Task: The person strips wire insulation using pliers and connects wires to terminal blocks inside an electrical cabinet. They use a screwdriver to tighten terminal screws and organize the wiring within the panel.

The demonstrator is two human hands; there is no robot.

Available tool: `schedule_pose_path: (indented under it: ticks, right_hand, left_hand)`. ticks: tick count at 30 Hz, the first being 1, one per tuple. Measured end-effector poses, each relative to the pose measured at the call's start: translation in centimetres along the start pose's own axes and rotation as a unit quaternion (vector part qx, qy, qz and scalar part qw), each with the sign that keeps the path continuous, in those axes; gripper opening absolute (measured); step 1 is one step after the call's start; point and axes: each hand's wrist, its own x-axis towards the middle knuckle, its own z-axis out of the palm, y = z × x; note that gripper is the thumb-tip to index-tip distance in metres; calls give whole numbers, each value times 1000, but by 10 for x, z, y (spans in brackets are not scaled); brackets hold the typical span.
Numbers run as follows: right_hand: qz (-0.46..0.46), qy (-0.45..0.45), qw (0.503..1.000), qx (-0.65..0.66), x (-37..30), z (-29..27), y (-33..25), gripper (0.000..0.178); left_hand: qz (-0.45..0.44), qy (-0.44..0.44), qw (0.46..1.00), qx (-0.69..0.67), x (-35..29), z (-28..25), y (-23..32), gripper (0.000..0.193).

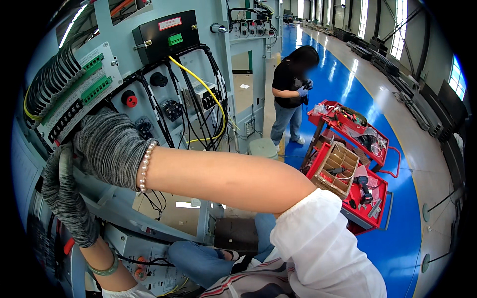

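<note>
Both my hands wear grey-and-black striped knit gloves and meet at the lower end of a terminal board (105, 63) with green connector blocks and a thick bundle of black wires (54, 74). My right hand (109, 146) reaches across from the right, its back toward me and its fingers curled in, mostly hidden. Just below it is my left hand (67, 191), with fingers bent upward and pressed together near the board's bottom corner. What either hand grips is too hidden to make out. A red-topped round knob (129, 99) sits on the panel behind my right hand.
A black box (166, 37) with a green connector is fixed above, with a yellow cable (218, 104) looping down. Over the blue floor stand a red tool cart (382, 154), a divided cardboard box (340, 166) and a cordless drill (363, 188). Another person (293, 89) stands beyond the cabinet.
</note>
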Motion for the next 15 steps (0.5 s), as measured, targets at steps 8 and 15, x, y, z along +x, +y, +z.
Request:
schedule_pose_path:
  ticks: [8,15]
  right_hand:
    - [24,-25,999,33,-3,0,3,23]
    - [20,-41,995,83,-2,-3,-1,21]
  left_hand:
    - [19,2,1000,-18,2,5,-18,28]
    - [-11,38,999,-27,4,5,-4,25]
